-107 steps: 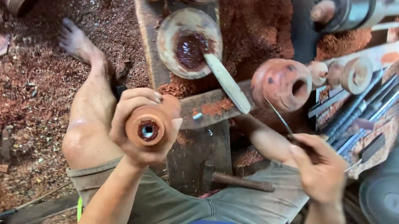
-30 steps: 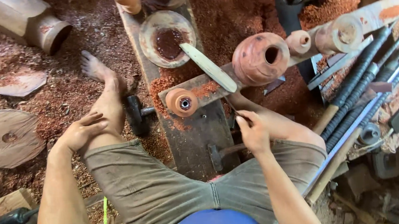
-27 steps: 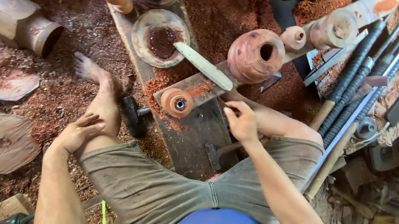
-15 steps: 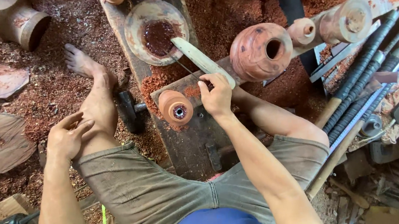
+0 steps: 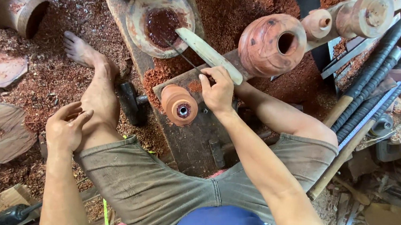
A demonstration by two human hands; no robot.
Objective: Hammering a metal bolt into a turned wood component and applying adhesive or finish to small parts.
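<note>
**First onlooker:** Seen from above, a person is sitting on the floor among red wood shavings. The right hand [image 5: 217, 91] is reaching to the centre of the frame, fingers curling around the near end of a pale wooden handle [image 5: 208, 54] with a thin metal shaft. The left hand [image 5: 68, 126] is resting open and empty on the left shin, at left of centre.

**Second onlooker:** Where is the turned piece?

**First onlooker:** The small reddish wooden cylinder [image 5: 178, 104] is lying on its side on the dark worktop [image 5: 197, 136], just left of the right hand, its hollow end facing the camera. I cannot tell whether the two are touching.

**Second onlooker:** What might go wrong?

**First onlooker:** The tool's far end is sitting in a shallow bowl [image 5: 139, 27] holding dark material at upper centre; lifting it carelessly could be tipping or spilling that bowl. The cylinder is round and unsupported, so a nudge from the wrist could be rolling it off the worktop. A large round wooden vessel [image 5: 264, 47] is standing just right of the handle, and a swinging handle could be striking it.
</note>
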